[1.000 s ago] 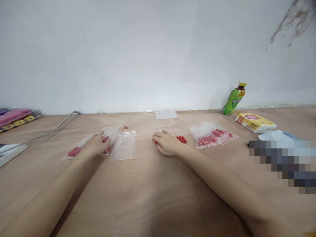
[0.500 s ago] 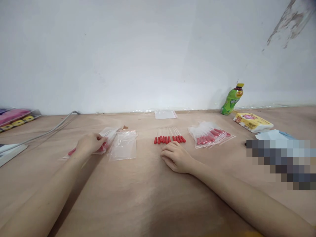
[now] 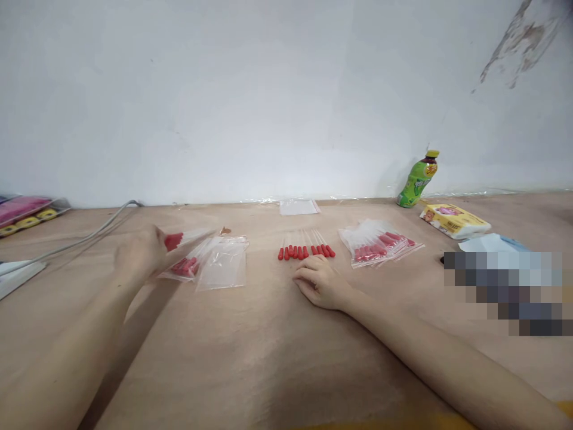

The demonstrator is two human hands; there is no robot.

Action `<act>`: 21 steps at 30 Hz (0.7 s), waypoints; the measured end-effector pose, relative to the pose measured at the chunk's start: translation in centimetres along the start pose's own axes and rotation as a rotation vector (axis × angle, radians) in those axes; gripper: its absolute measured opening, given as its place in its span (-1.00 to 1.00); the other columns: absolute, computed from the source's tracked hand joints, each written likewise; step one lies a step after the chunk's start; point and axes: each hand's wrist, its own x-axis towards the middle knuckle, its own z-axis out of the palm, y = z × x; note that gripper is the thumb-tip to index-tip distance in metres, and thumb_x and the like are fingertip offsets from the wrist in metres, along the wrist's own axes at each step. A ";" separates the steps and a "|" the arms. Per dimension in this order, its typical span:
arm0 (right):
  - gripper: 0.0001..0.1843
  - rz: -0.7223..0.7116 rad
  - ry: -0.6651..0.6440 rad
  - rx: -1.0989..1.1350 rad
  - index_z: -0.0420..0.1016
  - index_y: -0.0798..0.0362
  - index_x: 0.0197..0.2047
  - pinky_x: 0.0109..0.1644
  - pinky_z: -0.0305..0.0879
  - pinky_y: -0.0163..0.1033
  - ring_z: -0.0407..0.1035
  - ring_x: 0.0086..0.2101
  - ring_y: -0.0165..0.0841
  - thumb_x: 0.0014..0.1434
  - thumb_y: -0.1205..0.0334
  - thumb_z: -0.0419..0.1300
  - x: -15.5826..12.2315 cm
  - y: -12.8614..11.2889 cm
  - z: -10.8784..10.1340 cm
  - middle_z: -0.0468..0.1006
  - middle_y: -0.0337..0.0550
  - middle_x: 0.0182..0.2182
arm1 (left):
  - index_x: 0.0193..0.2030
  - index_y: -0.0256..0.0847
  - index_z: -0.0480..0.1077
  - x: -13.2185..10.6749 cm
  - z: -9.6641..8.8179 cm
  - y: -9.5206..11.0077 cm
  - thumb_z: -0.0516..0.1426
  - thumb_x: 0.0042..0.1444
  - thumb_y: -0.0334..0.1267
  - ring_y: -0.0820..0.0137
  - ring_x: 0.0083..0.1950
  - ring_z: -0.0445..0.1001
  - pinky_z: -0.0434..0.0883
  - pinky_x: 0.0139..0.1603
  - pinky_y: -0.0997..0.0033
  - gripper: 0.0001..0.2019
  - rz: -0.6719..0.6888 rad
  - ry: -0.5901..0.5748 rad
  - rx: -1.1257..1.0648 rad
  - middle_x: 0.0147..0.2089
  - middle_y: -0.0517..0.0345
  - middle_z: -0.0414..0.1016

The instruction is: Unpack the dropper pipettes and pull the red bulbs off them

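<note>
My left hand (image 3: 139,254) is closed round a clear zip bag of red-bulbed droppers (image 3: 179,240) and holds it lifted off the table. Below it lies another filled bag (image 3: 184,267) beside an empty zip bag (image 3: 222,263). My right hand (image 3: 320,280) rests on the table with its fingers loosely curled and nothing in them. Just beyond it lies a row of several loose droppers with red bulbs (image 3: 305,251). To the right sits a pile of filled dropper bags (image 3: 378,243).
The brown table (image 3: 268,346) runs to a white wall. At the wall lie a flat stack of clear bags (image 3: 299,206), a green bottle (image 3: 418,179) and a yellow tissue pack (image 3: 454,220). A grey cable (image 3: 89,233) and coloured packets (image 3: 27,212) sit left.
My left hand has picked up a filled dropper bag and raised it to the left. My right hand has drawn back from the loose droppers towards me, uncovering the row.
</note>
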 end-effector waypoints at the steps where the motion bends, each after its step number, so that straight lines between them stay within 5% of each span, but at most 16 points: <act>1: -0.86 0.010 0.020 0.015 0.40 0.05 -0.33 -0.20 0.18 -0.18 0.29 -0.31 -0.35 0.07 0.42 0.05 0.1 0.0 -0.1 0.45 -0.14 -0.38 | -0.37 -0.31 0.34 -0.1 -0.8 0.4 -0.01 0.05 -0.24 0.27 -0.49 0.29 0.19 -0.45 0.37 -0.81 -0.033 0.123 0.065 -0.55 0.09 0.30; 4: -0.86 0.054 0.091 0.118 0.41 0.05 -0.32 -0.20 0.23 -0.18 0.30 -0.30 -0.35 0.06 0.41 0.06 0.4 -0.3 -0.4 0.45 -0.12 -0.36 | -0.13 -0.33 0.23 -0.6 -3.0 2.2 -0.06 0.11 -0.27 0.28 -0.39 0.36 0.30 -0.34 0.28 -0.77 -0.086 0.402 0.056 -0.39 0.07 0.35; 6: -0.87 0.128 0.130 0.235 0.41 0.05 -0.32 -0.19 0.26 -0.19 0.32 -0.29 -0.36 0.07 0.38 0.07 0.7 -0.6 -0.6 0.45 -0.11 -0.35 | -0.11 -0.31 0.18 -1.3 -3.5 3.9 -0.03 0.12 -0.28 0.39 -0.42 0.36 0.36 -0.31 0.28 -0.79 -0.060 0.436 -0.206 -0.38 0.15 0.33; 9: -0.80 0.331 0.153 0.510 0.38 0.04 -0.19 -0.12 0.29 -0.16 0.34 -0.23 -0.35 0.05 0.27 0.14 1.0 -0.9 -0.8 0.44 -0.09 -0.26 | -0.15 -0.24 0.11 -3.3 -2.2 6.9 -0.03 0.14 -0.28 0.56 -0.56 0.31 0.42 -0.43 0.39 -0.85 -0.025 0.111 -0.862 -0.44 0.30 0.26; 12: -0.41 0.565 0.122 0.942 0.20 0.00 0.05 -0.01 0.26 -0.11 0.32 -0.10 -0.31 -0.06 0.12 0.26 1.1 -0.9 -0.8 0.36 -0.02 -0.04 | -0.28 -0.20 0.12 -6.0 0.1 9.6 0.09 0.02 -0.11 0.58 -0.59 0.28 0.44 -0.51 0.42 -0.74 -0.004 -0.299 -1.201 -0.53 0.38 0.22; 16: -0.22 0.653 0.002 1.377 0.14 -0.07 0.08 -0.05 0.29 -0.10 0.31 -0.06 -0.26 -0.19 -0.06 0.31 0.7 -1.1 -1.1 0.34 -0.06 -0.01 | -0.34 -0.19 0.13 -9.1 2.0 11.6 0.18 -0.14 0.04 0.53 -0.61 0.32 0.42 -0.57 0.46 -0.59 -0.026 -0.655 -1.238 -0.59 0.41 0.26; 21: -0.29 0.790 -0.068 1.584 0.32 -0.04 -0.10 -0.29 0.37 -0.15 0.39 -0.25 -0.24 -0.21 -0.35 0.14 0.6 -1.5 -2.0 0.47 -0.09 -0.25 | -0.38 -0.22 0.18 -10.2 2.3 11.7 0.19 -0.14 0.04 0.54 -0.63 0.32 0.34 -0.62 0.54 -0.60 0.011 -0.839 -1.203 -0.62 0.39 0.28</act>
